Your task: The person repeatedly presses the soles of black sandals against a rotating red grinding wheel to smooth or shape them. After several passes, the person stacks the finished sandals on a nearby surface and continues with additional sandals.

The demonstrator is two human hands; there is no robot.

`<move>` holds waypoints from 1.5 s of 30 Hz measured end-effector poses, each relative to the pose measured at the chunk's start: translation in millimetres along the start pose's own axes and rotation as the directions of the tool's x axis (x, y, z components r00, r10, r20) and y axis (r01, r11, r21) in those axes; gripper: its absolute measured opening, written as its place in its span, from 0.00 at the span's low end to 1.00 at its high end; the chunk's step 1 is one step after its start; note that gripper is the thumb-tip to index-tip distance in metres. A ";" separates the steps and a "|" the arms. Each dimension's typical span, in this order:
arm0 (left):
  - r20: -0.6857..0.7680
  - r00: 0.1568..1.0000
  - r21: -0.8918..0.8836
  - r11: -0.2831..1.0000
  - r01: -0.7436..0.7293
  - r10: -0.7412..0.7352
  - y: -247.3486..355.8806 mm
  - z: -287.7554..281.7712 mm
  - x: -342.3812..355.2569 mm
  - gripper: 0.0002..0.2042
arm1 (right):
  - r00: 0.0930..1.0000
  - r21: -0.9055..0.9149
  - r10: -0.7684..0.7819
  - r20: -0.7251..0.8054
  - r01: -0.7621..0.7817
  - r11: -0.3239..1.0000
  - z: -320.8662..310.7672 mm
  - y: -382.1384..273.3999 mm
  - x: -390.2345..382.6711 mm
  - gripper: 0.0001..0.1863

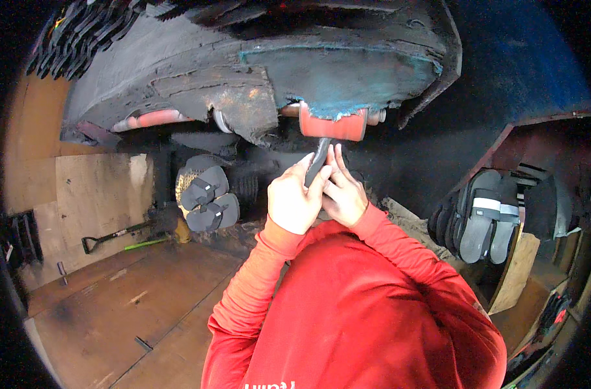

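Observation:
A dark grey sandal sole (317, 163), seen nearly edge-on, stands between my hands with its far end at the lower edge of a red sanding drum (333, 127). My left hand (290, 200) is closed on its left side, thumb and fingers pinching it. From the right, my right hand (345, 198) also grips it, with fingertips pointing up toward the drum. The fingers cover most of the sole's near part. A ragged, dust-covered hood (347, 78) hangs over the drum.
At the left, grey sandals (211, 201) lie in a pile; more sandals (482, 227) are stacked at the right beside a wooden board (516, 272). A second red roller (154, 118) sits under the hood's left side. A black-handled tool (117, 235) lies by the brown table (146, 311).

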State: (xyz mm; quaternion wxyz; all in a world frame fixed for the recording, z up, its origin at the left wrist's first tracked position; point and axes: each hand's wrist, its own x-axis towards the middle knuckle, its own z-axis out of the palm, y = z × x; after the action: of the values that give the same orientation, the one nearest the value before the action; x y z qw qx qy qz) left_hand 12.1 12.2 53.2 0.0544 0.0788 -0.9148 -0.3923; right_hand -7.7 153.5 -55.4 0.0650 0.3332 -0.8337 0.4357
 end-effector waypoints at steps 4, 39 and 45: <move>-0.085 0.995 -0.085 0.994 -0.064 0.057 -5.2 6.6 -19.9 0.20 | 0.998 -0.055 -0.068 -0.018 0.067 0.996 5.8 9.7 -6.5 0.27; 0.197 0.972 0.060 0.992 0.114 -0.124 46.3 -31.9 -7.2 0.24 | 0.497 0.569 0.312 0.810 -0.536 -0.623 2.7 57.8 16.0 0.30; 0.156 0.981 0.051 0.991 -0.121 0.111 61.7 -37.6 0.2 0.28 | 0.513 0.618 0.375 0.772 -0.469 -0.631 -1.0 49.0 16.6 0.37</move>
State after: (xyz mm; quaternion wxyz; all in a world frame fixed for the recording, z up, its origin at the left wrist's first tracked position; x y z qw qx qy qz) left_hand 11.7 27.5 123.9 0.0044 -0.0035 -0.9308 -0.3655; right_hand -50.6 165.4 -81.7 -0.4647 -0.2051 -0.1937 0.8394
